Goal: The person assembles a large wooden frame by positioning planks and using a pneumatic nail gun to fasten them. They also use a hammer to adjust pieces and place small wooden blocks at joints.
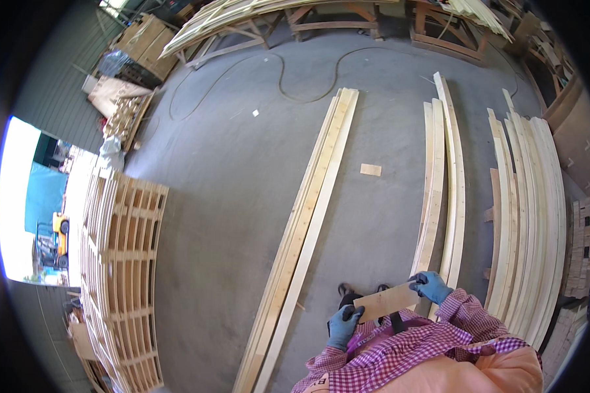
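Observation:
A short flat piece of light wood board (388, 302) is held between my two gloved hands, in front of my body. My left hand (343, 325), in a blue glove with dark fingertips, grips its left end. At the board's right end my right hand (431, 287), gloved the same way, has its fingers closed on the upper corner. The board slopes a little upward to the right. Long planks (313, 196) lie on the floor to the left of my hands. More long planks (453, 190) run along the floor just beyond my right hand.
A small wood piece (370, 169) lies on the grey floor ahead. Stacked long boards (537, 209) stand at the right. Slatted wooden frames (134, 255) are piled at the left. A hose (282, 78) curves across the far floor before wooden trestles (334, 27). A forklift (60, 239) shows through the doorway.

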The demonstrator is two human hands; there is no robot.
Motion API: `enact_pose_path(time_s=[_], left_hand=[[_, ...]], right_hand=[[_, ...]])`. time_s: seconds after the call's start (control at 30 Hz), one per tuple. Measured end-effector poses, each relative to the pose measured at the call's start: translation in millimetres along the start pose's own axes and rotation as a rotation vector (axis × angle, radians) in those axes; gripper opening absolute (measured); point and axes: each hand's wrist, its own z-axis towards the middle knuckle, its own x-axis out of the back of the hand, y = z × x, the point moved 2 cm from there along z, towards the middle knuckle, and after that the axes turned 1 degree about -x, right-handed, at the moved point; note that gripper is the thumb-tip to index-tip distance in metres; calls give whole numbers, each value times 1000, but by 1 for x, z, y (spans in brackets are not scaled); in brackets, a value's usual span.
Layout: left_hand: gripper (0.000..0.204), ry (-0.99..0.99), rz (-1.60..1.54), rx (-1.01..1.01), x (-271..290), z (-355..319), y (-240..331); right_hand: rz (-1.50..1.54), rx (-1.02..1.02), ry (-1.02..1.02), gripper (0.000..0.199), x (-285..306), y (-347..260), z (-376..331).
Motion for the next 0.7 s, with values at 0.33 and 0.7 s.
enact_pose_path(time_s=[0.33, 0.7], left_hand=[[19, 144, 69, -10, 36, 238, 68], [27, -176, 428, 127, -44, 465, 115]], right_hand=[[2, 20, 372, 38, 44, -74, 192], [-540, -148, 386, 46, 144, -92, 503]])
